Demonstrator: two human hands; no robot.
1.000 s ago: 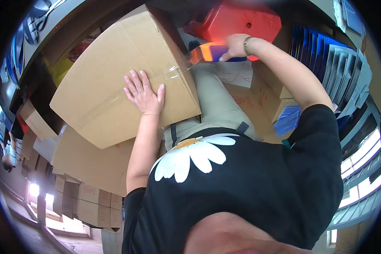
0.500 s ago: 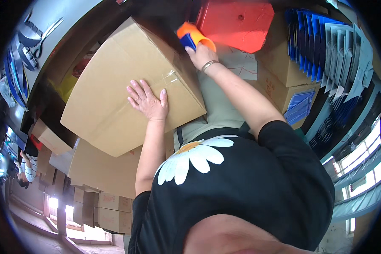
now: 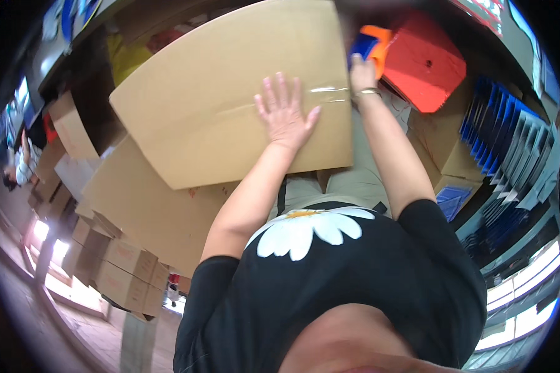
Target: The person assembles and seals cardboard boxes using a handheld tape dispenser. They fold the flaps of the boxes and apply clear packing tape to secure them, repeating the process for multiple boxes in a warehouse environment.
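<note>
A large brown cardboard box [image 3: 230, 112] stands before me, its broad face toward me. My left hand [image 3: 286, 118] lies flat on that face, fingers spread, right of its middle. A short strip of clear, shiny tape [image 3: 330, 93] runs along the seam to the box's right edge. Just past that edge, my right hand [image 3: 363, 73] is wrapped round an orange and blue tape dispenser [image 3: 379, 46]. The box's far right side is turned away, so I cannot see whether the dispenser touches it.
A red box-like container [image 3: 426, 65] stands right of the dispenser. Farther right are blue and grey folders [image 3: 510, 137] in a row, above cardboard boxes. More cartons [image 3: 130, 267] are stacked at left, and a person [image 3: 22, 165] is at the far left.
The box now sits farther right and squarer in view, my left hand still flat on it. My right hand has brought the dispenser close beside the box's right edge.
</note>
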